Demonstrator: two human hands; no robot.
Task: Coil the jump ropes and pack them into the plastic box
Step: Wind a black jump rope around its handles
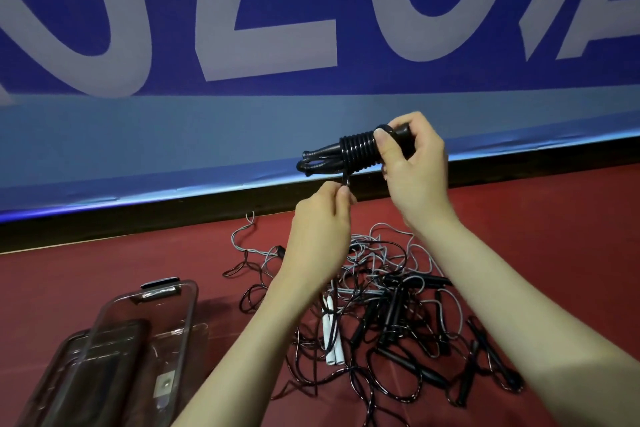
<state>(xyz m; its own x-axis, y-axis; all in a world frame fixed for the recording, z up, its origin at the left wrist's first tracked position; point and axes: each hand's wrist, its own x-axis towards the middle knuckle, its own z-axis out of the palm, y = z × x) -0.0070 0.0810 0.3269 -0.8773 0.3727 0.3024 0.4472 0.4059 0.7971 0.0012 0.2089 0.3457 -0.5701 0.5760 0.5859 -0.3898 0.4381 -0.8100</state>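
Head view: right hand (412,163) round coiled rope (356,152), left hand (322,218) pinching its end

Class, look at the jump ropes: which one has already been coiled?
The black jump rope held up in both hands: its cord wraps tightly round its handles. The others lie loose in a tangled pile on the floor.

Blue banner (311,28) w/ big pale letters (273,10) filled the bkgd, a lighter blue band (173,142) along its btm. Black strip (138,222) ran below it, above red floor (104,281).
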